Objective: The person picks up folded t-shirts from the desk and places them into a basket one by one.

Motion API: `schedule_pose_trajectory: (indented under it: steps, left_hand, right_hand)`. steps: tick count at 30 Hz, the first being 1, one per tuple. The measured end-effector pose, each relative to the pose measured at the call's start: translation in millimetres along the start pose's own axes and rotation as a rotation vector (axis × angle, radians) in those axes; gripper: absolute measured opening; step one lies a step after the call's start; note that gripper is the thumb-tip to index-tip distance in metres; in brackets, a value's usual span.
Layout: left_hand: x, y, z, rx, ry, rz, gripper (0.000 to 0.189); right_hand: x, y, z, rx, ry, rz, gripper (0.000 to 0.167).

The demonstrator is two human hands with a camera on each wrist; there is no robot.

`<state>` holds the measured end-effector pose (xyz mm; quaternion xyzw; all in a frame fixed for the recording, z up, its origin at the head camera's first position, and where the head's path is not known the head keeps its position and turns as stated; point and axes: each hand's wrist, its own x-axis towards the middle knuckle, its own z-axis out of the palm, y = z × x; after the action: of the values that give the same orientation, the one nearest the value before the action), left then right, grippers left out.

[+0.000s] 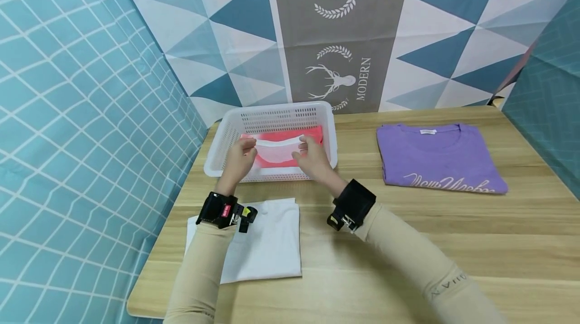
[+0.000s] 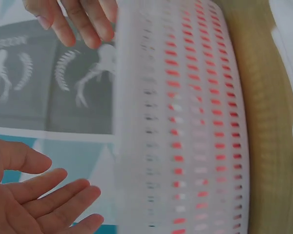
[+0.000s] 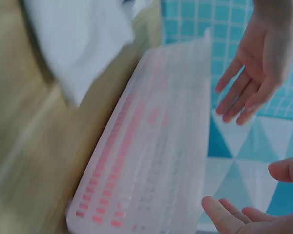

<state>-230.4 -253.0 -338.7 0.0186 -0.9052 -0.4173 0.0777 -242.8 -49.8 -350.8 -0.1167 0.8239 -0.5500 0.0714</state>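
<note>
A white perforated plastic basket (image 1: 285, 109) stands at the back left of the wooden table. Inside it lies folded red cloth (image 1: 285, 164) with a pale pink and white part on top. My left hand (image 1: 240, 159) is over the basket's left part, fingers loosely bent; in the left wrist view its fingers (image 2: 63, 204) are spread and hold nothing. Opposite it, my right hand (image 1: 313, 158) hovers over the basket's right part. Its fingers (image 3: 224, 214) appear relaxed and free of any cloth in the right wrist view. The basket's wall hides its contents in both wrist views.
A folded white garment (image 1: 267, 243) lies in front of the basket, partly under my left forearm. To the right, a folded purple T-shirt (image 1: 435, 157) with white lettering rests on the table (image 1: 362, 283). Patterned sheets (image 1: 244, 31) hang behind and at the left.
</note>
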Motion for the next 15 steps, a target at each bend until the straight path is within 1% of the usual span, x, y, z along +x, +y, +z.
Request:
schedule_pose_trajectory:
  steps: [2,4,7,9,11,14,15]
  left_hand:
    - [-9.0,2.9,-2.2,-0.014,0.015,0.029,0.036]
    - [-18.8,3.7,-5.1,-0.019,0.037,0.049,0.033]
    - [-37.1,0.9,-10.8,-0.024,0.049,0.044,0.032]
    - [-51.7,-4.3,-15.0,-0.010,0.034,0.015,0.033]
    - [-67.8,-11.0,-19.6,0.028,-0.002,-0.032,0.035]
    - [-91.7,-24.1,-26.5,0.098,-0.058,-0.137,0.039]
    - [-98.4,-29.1,-28.5,0.122,-0.066,-0.169,0.040]
  right_hand:
    - [-11.4,-1.7,2.9,0.060,0.022,-0.019,0.050]
    - [-24.5,-2.2,7.3,0.119,0.023,-0.023,0.047]
    - [-44.7,0.5,15.8,0.174,0.014,-0.027,0.039]
    - [-57.0,4.9,21.5,0.195,0.001,-0.025,0.033]
    - [-67.7,11.4,26.6,0.210,-0.015,-0.019,0.028]
    - [-80.6,21.4,31.1,0.231,-0.070,0.044,0.028]
    - [-84.0,24.7,31.5,0.229,-0.094,0.072,0.030]
